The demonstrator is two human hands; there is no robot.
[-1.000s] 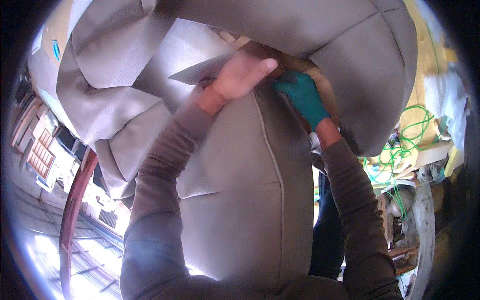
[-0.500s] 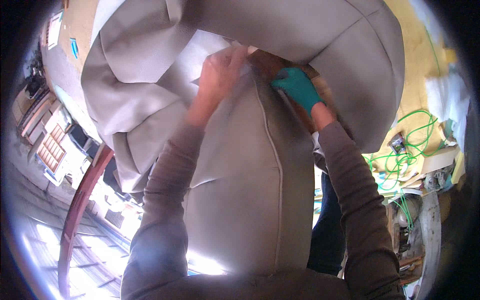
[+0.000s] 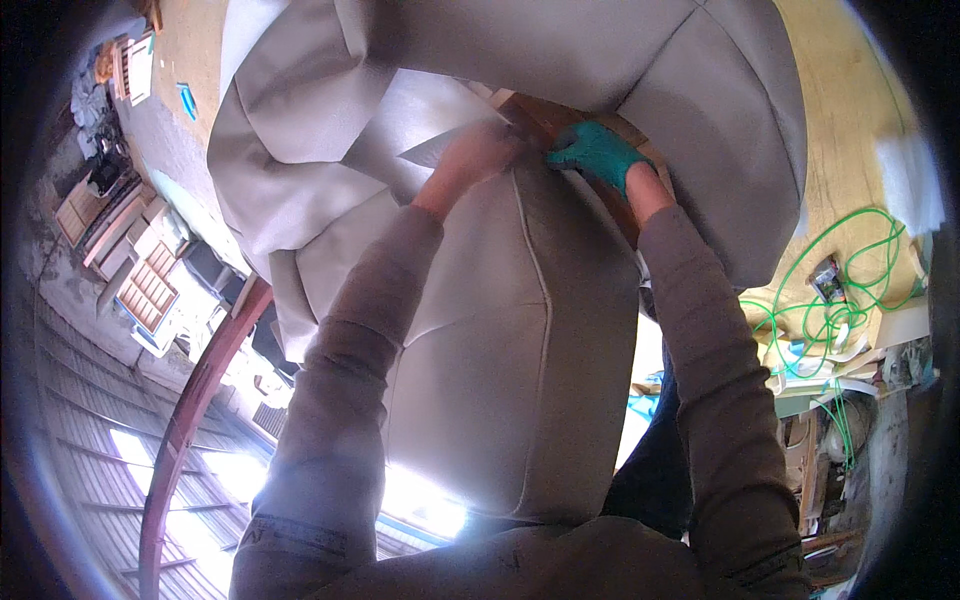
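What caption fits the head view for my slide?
Bare left hand and teal-gloved right hand press grey upholstery cover against a brown wooden frame.

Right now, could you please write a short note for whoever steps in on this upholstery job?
Left hand: bare, gripping the loose edge of the grey upholstery cover near the top of the seat.
Right hand: in a teal glove, pressing on the brown wooden frame where the cover meets it.
Done: the grey cover lies over most of the cushion and the padded back.
Left: a patch of wooden frame is exposed between the hands; the cover edge there is loose.
A green hose lies coiled at the right.
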